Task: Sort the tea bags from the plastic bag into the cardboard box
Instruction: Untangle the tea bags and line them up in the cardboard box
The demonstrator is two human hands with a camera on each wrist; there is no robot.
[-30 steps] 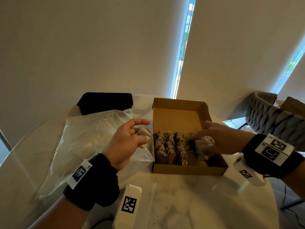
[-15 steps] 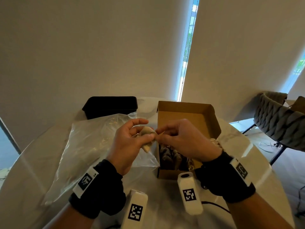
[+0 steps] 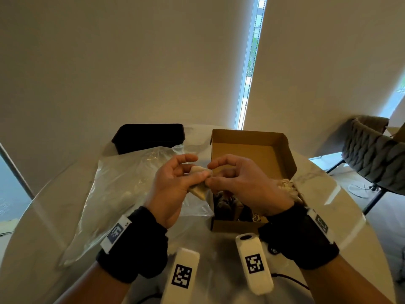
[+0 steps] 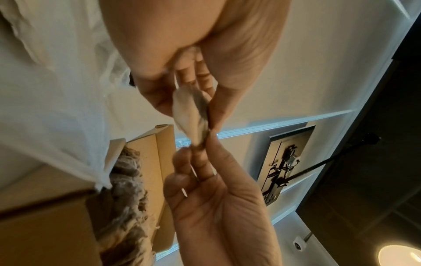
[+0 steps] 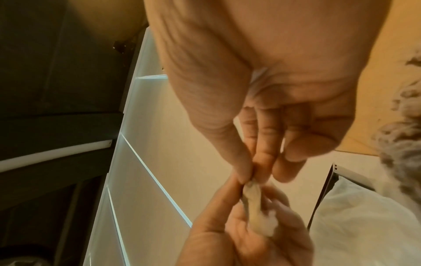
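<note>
You held one tea bag [image 3: 199, 184] pinched between both hands: your left hand [image 3: 173, 189] gripped its body with thumb and fingers, your right hand [image 3: 238, 183] nipped its end, probably to take it over. Just beneath the grip lay the cardboard box [image 3: 232, 223], rows of tea bags [image 3: 228, 205] already in it. Left of the grip spread the plastic bag [image 3: 122, 189]; beyond it sat a black tray [image 3: 149, 137]. Nothing blocked the way down.

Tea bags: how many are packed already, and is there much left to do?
Done: rows of tea bags stand in the cardboard box. In hand: left hand and right hand both pinch one tea bag. Left: whatever remains in the plastic bag, hard to count.
</note>
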